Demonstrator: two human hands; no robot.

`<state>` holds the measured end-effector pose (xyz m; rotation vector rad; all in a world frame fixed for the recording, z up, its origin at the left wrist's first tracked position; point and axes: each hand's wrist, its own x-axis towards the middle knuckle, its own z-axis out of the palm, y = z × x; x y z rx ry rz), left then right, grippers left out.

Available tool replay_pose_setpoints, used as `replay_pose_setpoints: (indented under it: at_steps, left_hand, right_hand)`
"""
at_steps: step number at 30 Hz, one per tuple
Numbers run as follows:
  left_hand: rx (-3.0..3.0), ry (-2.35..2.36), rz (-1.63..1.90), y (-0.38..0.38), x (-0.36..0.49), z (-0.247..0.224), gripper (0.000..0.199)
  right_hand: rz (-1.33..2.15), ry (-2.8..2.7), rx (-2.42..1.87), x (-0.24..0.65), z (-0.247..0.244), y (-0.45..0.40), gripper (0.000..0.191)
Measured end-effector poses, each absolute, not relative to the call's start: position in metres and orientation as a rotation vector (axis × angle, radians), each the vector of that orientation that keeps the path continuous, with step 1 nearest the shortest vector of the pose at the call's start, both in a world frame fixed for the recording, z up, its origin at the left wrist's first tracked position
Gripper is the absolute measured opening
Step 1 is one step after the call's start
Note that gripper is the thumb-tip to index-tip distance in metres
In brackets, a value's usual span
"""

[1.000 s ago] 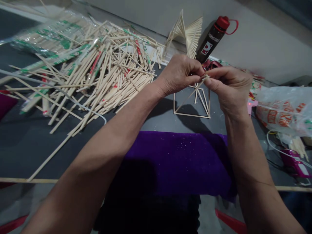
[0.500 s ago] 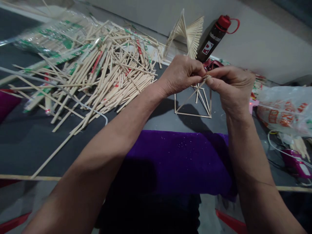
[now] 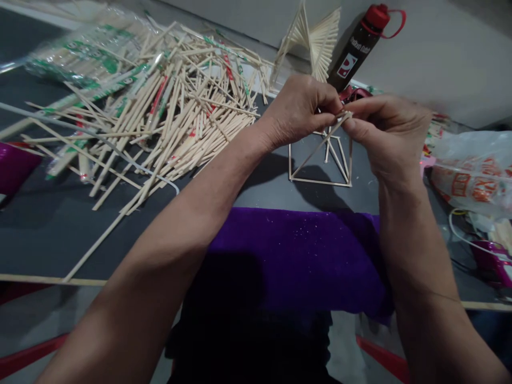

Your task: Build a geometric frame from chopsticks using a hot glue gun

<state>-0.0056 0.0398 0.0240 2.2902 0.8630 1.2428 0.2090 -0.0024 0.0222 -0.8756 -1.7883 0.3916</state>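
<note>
A frame of thin wooden sticks (image 3: 320,182) stands on the dark table, its upper corner between my hands. My left hand (image 3: 302,109) is closed in a pinch at that corner; what its fingertips hold is too small to make out. Opposite it, my right hand (image 3: 386,128) pinches the frame's top between thumb and forefinger, where the stick ends meet. Behind my hands stands a fan-shaped stick structure (image 3: 320,45).
Loose sticks (image 3: 200,117) and plastic-wrapped packs (image 3: 88,53) cover the left. A bottle (image 3: 356,50) leans behind. Purple cloth (image 3: 296,256) lies at the front edge. On the right are a plastic bag (image 3: 476,176) and a purple tool (image 3: 494,261) with a cord.
The view has shifted slightly, so the table's things appear a little further right and higher. Both hands remain pinched together at the frame's top.
</note>
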Motion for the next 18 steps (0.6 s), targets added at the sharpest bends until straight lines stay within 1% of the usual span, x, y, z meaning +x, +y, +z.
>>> replay_pose_setpoints:
  at_steps: [5,12,14,18]
  left_hand:
    - [2.309,0.876,1.244,0.041,-0.005,0.023,0.021]
    - [2.244,0.823,1.270,0.041,-0.006,0.020,0.022]
    - [2.238,0.845,1.256,0.041,-0.007,0.020,0.021]
    - [2.214,0.890,1.194,0.044,-0.013,0.017,0.014]
  right_hand:
    - [0.326,-1.748,-0.852,0.208,0.024,-0.003,0.037]
    - [0.335,-1.667,-0.793,0.207,0.021,-0.003,0.031]
    - [0.343,-1.644,-0.783,0.207,0.020,0.000,0.035]
    - [0.296,-1.610,-0.813,0.211,0.017,0.009,0.053]
